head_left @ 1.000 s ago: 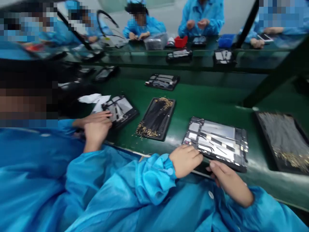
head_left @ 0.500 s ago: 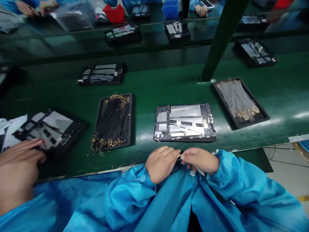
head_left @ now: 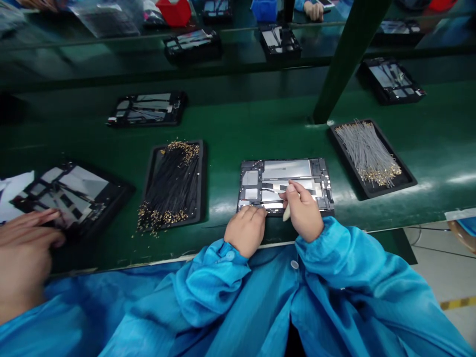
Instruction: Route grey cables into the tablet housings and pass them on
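Mid-frame, the right hand [head_left: 303, 210] pinches a pale spudger [head_left: 286, 213] on an open tablet [head_left: 286, 169], the left hand [head_left: 245, 230] resting apart on its edge.

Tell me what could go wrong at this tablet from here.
The pale pry tool in the right hand sits among the thin strips of the open tablet frame, so it might scratch or tear them. The left hand rests on the frame's near edge and could shift it on the glossy green work surface.

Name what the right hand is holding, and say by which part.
The right hand grips a pale narrow strip by its upper end, hidden among the fingers; the lower tip sticks out free.
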The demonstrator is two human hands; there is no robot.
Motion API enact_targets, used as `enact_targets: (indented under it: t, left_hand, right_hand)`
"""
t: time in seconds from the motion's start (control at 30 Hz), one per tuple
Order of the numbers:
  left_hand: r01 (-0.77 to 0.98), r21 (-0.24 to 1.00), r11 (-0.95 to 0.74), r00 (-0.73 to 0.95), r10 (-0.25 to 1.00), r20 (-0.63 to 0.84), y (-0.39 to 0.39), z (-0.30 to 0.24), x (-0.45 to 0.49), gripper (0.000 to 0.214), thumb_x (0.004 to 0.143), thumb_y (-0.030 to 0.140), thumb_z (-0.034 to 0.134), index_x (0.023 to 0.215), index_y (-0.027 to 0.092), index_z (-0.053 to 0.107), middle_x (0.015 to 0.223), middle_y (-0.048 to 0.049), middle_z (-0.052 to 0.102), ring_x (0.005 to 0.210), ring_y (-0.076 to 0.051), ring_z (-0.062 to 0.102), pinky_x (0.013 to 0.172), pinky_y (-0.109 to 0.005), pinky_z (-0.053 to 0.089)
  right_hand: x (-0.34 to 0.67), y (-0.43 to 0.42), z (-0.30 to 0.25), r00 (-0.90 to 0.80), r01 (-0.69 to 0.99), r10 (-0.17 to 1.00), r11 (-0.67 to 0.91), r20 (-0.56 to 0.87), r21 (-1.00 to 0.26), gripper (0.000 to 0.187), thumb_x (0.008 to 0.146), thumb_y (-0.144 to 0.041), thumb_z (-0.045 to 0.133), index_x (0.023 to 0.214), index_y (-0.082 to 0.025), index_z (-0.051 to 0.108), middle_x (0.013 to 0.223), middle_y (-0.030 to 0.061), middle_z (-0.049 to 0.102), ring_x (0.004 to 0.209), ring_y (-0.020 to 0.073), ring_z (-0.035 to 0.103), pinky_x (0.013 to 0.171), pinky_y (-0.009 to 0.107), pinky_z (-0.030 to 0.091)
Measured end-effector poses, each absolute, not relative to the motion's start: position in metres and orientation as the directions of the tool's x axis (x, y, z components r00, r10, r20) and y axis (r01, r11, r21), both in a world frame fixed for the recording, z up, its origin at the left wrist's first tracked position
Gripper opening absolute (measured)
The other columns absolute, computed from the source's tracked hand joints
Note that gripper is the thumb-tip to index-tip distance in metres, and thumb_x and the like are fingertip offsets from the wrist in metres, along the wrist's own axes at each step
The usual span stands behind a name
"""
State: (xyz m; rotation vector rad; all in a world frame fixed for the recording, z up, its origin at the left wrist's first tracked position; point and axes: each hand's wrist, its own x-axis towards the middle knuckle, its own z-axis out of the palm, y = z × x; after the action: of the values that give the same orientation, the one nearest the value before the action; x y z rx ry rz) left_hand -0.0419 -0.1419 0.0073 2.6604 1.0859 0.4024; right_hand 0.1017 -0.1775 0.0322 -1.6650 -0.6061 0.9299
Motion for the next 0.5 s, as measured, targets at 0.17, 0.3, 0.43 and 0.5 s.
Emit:
enact_targets:
  t: [0.17, 0.3, 0.43, 0.5]
  left_hand:
    - [0.642, 0.162, -0.749, 0.739, 0.661, 0.131, -0.142, 0.008, -0.041, 0.024, 0.082, 0.018, 0.040, 0.093, 0.015, 0.061, 0.085, -0.0103, 0.062, 0.084, -0.022, 0.054, 0.079, -0.036, 0.044]
    - [0.652, 0.079, -0.754, 0.747, 0.656, 0.103, -0.143, 0.011, -0.040, 0.023, 0.080, 0.017, 0.042, 0.093, 0.015, 0.062, 0.085, -0.0098, 0.063, 0.083, -0.022, 0.054, 0.077, -0.035, 0.045]
    - [0.664, 0.071, -0.744, 0.742, 0.668, 0.053, -0.144, 0.016, -0.038, 0.024, 0.080, 0.016, 0.043, 0.093, 0.014, 0.062, 0.085, -0.0096, 0.063, 0.084, -0.023, 0.054, 0.075, -0.034, 0.045]
    - [0.670, 0.072, -0.739, 0.738, 0.673, 0.042, -0.144, 0.017, -0.038, 0.024, 0.080, 0.016, 0.042, 0.094, 0.015, 0.062, 0.086, -0.0092, 0.063, 0.086, -0.023, 0.054, 0.076, -0.034, 0.045]
  right_hand:
    - [0.092, -0.182, 0.019, 0.602, 0.226, 0.793, -0.060, 0.092, -0.972, 0.033, 0.086, -0.044, 0.036, 0.100, -0.019, 0.052, 0.085, 0.0045, 0.067, 0.083, 0.0165, 0.061, 0.077, 0.033, 0.046]
    - [0.091, -0.183, 0.005, 0.539, 0.312, 0.814, 0.047, 0.218, -0.949, 0.024, 0.087, -0.038, 0.036, 0.095, -0.020, 0.051, 0.089, 0.0053, 0.067, 0.084, 0.0166, 0.061, 0.074, 0.033, 0.048]
    - [0.092, -0.182, -0.001, 0.496, 0.370, 0.812, 0.123, 0.308, -0.921, 0.020, 0.087, -0.033, 0.038, 0.097, -0.021, 0.051, 0.086, 0.0036, 0.067, 0.077, 0.0153, 0.062, 0.071, 0.031, 0.049]
    - [0.093, -0.182, -0.002, 0.478, 0.395, 0.805, 0.159, 0.350, -0.905, 0.017, 0.086, -0.030, 0.040, 0.096, -0.022, 0.051, 0.084, 0.0024, 0.067, 0.074, 0.0148, 0.063, 0.069, 0.030, 0.050]
